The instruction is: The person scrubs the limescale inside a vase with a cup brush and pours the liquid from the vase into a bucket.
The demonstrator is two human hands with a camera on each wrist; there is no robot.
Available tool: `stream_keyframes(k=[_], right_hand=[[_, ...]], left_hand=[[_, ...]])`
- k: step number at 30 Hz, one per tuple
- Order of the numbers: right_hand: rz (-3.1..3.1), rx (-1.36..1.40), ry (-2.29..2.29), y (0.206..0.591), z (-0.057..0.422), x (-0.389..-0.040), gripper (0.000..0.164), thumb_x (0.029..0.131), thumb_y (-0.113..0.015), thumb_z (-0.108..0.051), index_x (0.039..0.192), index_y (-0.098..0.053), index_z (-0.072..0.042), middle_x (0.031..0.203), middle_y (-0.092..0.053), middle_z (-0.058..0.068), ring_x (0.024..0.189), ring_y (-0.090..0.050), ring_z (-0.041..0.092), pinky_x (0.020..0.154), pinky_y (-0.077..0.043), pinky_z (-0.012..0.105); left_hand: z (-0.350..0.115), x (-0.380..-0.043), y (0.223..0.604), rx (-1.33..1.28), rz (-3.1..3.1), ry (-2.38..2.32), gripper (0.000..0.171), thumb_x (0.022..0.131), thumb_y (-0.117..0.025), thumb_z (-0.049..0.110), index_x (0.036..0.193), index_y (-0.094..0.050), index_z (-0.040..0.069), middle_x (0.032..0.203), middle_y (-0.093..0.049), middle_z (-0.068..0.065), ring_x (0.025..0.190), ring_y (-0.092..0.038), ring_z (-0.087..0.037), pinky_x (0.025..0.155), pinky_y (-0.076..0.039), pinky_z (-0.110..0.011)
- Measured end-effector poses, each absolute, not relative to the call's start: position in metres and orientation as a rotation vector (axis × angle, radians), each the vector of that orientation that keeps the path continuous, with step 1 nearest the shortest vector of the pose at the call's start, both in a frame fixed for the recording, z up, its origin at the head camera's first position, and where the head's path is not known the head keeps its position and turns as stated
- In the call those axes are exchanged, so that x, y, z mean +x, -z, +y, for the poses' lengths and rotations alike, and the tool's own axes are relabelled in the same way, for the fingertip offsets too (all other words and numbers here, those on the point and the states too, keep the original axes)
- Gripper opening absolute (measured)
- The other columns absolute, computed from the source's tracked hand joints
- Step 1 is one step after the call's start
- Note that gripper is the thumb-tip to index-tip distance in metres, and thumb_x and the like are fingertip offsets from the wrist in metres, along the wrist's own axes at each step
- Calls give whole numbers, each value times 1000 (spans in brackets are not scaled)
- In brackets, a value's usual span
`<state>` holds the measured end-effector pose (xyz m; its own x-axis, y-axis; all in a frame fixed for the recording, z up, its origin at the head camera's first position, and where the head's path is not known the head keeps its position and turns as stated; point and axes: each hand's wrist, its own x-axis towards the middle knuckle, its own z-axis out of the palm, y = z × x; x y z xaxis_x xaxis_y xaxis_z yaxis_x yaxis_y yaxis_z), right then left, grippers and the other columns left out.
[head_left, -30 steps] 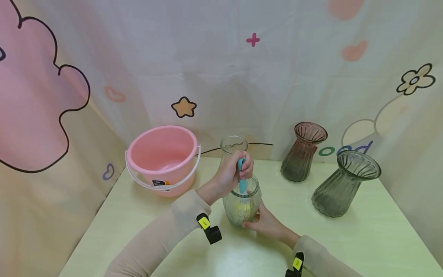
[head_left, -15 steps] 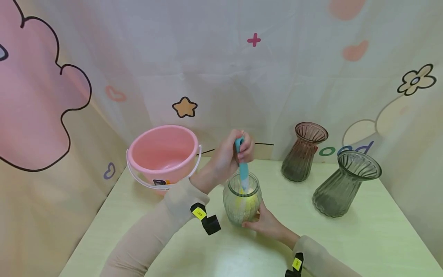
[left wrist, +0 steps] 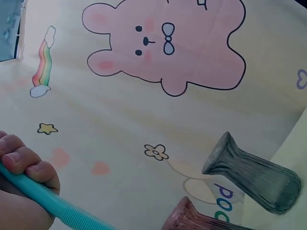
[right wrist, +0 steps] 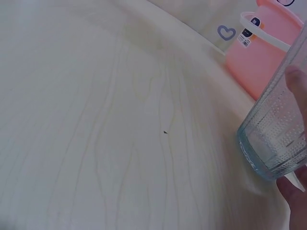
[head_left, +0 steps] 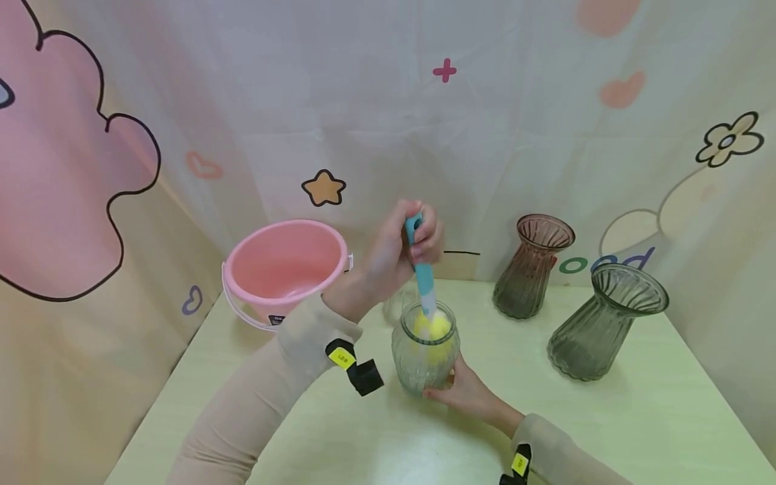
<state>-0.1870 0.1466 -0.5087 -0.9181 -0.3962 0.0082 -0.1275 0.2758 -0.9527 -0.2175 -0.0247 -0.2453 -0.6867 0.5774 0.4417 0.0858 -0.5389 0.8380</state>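
Observation:
My left hand (head_left: 394,252) grips the teal handle of a bottle brush (head_left: 424,277), held nearly upright over the middle of the table. Below a whitish neck, the brush's yellow head sits inside the mouth of a clear ribbed glass vase (head_left: 415,367). Low on the vase's right side, my right hand (head_left: 465,391) holds it, thumb in front. From the right wrist, the textured glass (right wrist: 278,139) looks tilted, with fingers at its side and under its base. The left wrist view catches the curled fingers (left wrist: 41,175) around the teal handle (left wrist: 72,215).
A pink bucket (head_left: 242,296) with a white handle stands back left. Behind my left wrist, another clear glass vase (head_left: 394,310) is mostly hidden. To the right are a reddish-grey vase (head_left: 524,286) and a grey-green vase (head_left: 585,343). A printed curtain (head_left: 376,148) borders the table.
My left hand has risen, drawing the brush upward so its yellow head moved from deep in the vase to its mouth. The right hand and vase have stayed nearly in place.

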Motion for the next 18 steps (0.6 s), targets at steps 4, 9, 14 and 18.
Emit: stream_keyframes(k=[4,9,14,18], right_hand=[[2360,-483,1695,510,143,-187,93,72,-78,-17,143,-19,-21,142,-34,8,127,-39,32,98,-39,48],[2368,-487,1710,510,140,-187,97,71,-79,-16,144,-16,-26,144,-32,4,127,-39,28,98,-39,48],[2387,-448,1735,507,137,-185,99,70,-80,-15,142,-14,-28,143,-32,4,128,-39,28,98,-38,50],[2412,-382,1742,497,133,-179,97,69,-79,-11,141,-15,-20,141,-33,10,127,-39,31,97,-38,51]], left_hand=[[-22,-218,260,994,1311,-2261,37,91,-20,14,55,-30,11,48,-29,3,43,-25,-12,48,-19,-25],[-18,-216,272,1042,1343,-2220,36,90,-21,14,56,-30,12,47,-29,3,42,-24,-13,47,-20,-25],[-16,-215,277,1043,1352,-2219,34,89,-22,14,56,-29,11,47,-28,3,43,-22,-13,47,-19,-24],[-14,-214,290,993,1343,-2214,35,90,-22,13,56,-30,11,48,-28,2,43,-23,-12,47,-19,-24]])
